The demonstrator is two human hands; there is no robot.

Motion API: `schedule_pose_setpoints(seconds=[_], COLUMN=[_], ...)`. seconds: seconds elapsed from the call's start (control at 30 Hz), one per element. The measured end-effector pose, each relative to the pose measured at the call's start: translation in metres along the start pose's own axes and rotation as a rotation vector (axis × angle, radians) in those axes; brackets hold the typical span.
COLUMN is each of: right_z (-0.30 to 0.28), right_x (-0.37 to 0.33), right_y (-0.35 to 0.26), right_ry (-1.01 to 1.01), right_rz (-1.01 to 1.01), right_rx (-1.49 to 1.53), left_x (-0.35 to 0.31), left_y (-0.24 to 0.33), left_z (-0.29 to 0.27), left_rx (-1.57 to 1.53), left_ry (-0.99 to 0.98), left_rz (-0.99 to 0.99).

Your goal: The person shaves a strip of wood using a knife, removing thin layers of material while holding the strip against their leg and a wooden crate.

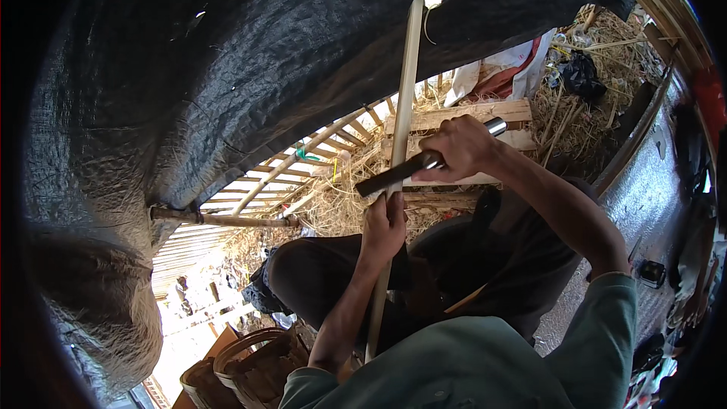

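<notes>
A long, pale bamboo strip point(408, 79) stands lengthwise in front of me, running from the dark sheet above down past my lap. My left hand point(384, 229) is closed around it just below the knife, thumb pointing up along the strip. In my right hand point(460, 148) is a knife point(388, 180) with a shiny metal handle, gripped in a fist. Its broad dark blade lies across the strip, a little above my left thumb. Whether the edge has cut into the strip, I cannot tell.
Wooden planks point(485, 116) lie just beyond my hands among straw-like shavings point(344, 201). A black plastic sheet point(250, 68) hangs low on the upper left, above a bamboo slat fence point(265, 182). Woven baskets point(261, 371) stand at lower left. A black plastic bag point(581, 76) sits far right.
</notes>
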State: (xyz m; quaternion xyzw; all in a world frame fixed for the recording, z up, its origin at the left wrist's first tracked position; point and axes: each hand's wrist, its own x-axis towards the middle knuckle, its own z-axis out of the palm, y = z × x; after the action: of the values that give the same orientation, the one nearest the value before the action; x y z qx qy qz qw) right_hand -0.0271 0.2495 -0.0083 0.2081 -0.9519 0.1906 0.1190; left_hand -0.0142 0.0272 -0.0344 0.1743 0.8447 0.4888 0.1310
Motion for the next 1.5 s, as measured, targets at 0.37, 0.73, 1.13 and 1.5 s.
schedule_pose_setpoints(seconds=[0.37,0.73,1.13,1.5], right_z=[0.007,0.015,0.017,0.006], right_x=[-0.008,-0.014,-0.010,0.013], right_y=[-0.016,-0.036,-0.043,0.000], right_ry=[0.015,0.180,0.112,0.179], right_rz=[0.051,0.019,-0.021,0.446], right_rx=[-0.058,-0.158,-0.047,-0.030], left_x=[0.000,0.009,0.002,-0.002], left_y=[-0.003,-0.026,-0.008,0.010], left_z=[0.002,0.005,0.000,-0.005], left_rx=[0.036,0.198,0.105,0.170], left_ry=[-0.017,0.126,0.003,0.003], left_rz=[0.014,0.300,0.032,0.021])
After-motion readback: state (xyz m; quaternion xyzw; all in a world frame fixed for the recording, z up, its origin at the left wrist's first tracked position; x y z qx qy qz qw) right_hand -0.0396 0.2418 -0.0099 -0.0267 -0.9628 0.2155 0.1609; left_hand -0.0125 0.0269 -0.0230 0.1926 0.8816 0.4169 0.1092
